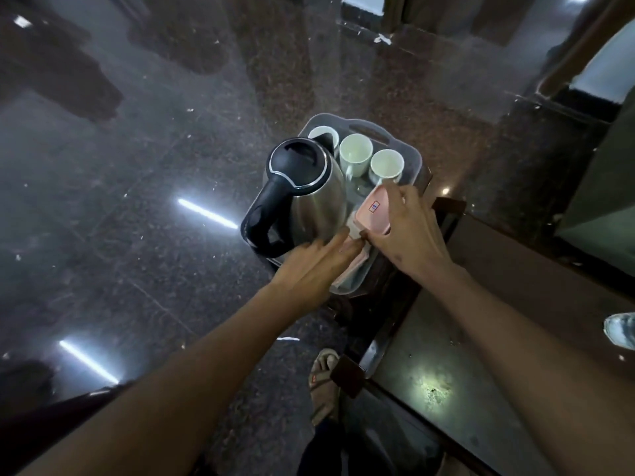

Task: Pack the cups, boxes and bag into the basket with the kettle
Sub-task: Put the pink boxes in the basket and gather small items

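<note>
A clear plastic basket (410,156) sits on the corner of a dark table. Inside it stands a steel kettle (302,197) with a black lid and handle. Three white cups (355,156) line the basket's far side, the leftmost partly hidden by the kettle. My right hand (403,231) is shut on a pink box (374,214), tilted over the basket's near right part. My left hand (316,266) reaches in beside the kettle, its fingertips touching a pale packet (354,231) and another pink box (354,266) lying beneath.
The dark glass-topped table (464,355) runs toward the lower right. A light object (620,329) lies at its right edge. Polished granite floor (137,201) spreads to the left. A sandalled foot (321,372) stands beside the table.
</note>
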Action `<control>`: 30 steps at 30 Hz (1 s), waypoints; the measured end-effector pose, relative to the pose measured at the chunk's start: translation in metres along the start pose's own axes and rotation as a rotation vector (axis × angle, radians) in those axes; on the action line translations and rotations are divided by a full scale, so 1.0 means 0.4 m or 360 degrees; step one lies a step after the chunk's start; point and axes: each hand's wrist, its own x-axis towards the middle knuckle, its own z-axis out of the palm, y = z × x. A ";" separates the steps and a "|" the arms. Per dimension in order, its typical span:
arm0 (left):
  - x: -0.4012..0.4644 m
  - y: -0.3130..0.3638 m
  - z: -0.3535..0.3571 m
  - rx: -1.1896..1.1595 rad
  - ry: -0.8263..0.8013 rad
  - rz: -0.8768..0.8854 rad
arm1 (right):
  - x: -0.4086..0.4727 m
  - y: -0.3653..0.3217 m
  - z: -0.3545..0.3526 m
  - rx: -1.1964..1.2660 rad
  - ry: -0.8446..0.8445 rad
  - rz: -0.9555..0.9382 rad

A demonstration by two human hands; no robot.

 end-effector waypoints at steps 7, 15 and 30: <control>0.039 -0.021 0.001 -0.0136 -0.0116 -0.0019 | 0.046 -0.005 0.031 -0.0186 -0.0077 -0.0055; 0.058 -0.053 0.043 -0.0349 -0.0323 0.0026 | 0.057 0.008 0.050 -0.0369 -0.0143 -0.0048; 0.070 -0.054 0.096 -0.0879 -0.0090 -0.0233 | 0.051 0.027 0.065 -0.0372 -0.0231 -0.0127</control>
